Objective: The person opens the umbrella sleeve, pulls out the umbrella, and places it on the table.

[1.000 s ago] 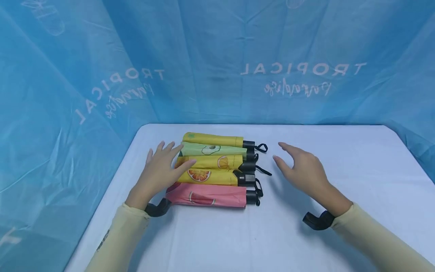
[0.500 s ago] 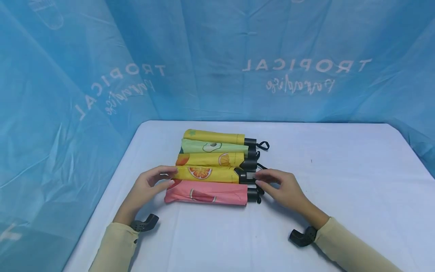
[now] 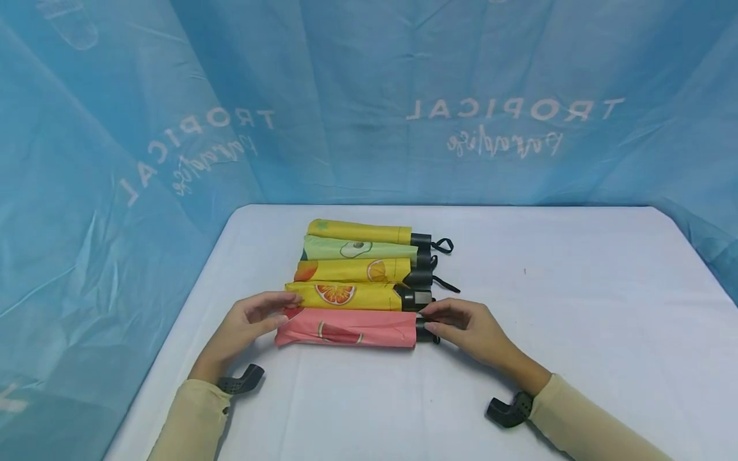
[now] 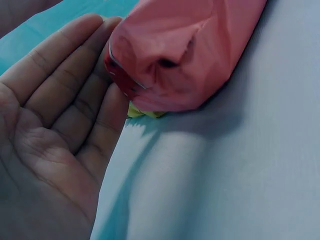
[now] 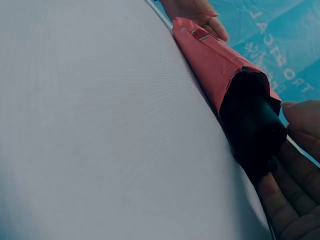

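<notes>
Folded umbrellas lie side by side in a row. The nearest is a pink watermelon-print umbrella point(image 3: 357, 328); just beyond it is a yellow umbrella with an orange slice point(image 3: 340, 296). At their left ends is my left hand point(image 3: 245, 323), its fingertips touching the yellow one's end and the thumb near the pink one. In the left wrist view its long fingers look nearly straight beside the pink cover. My right hand point(image 3: 469, 330) is at the black handle point(image 5: 255, 130) of the pink umbrella, thumb and fingers apart and loosely bent. Part of the handle hides behind them.
Farther back in the row are another yellow citrus umbrella point(image 3: 360, 270), a green avocado umbrella point(image 3: 360, 248) and a plain-looking yellow umbrella point(image 3: 360, 232). Their wrist loops point right. A white table point(image 3: 548, 269) bears them all, with blue printed sheeting point(image 3: 346, 128) behind and left.
Both hands came down from above the table to the ends of the umbrellas. My right hand then shifted nearer, from the yellow umbrella's handle to the pink one's. The row keeps its order.
</notes>
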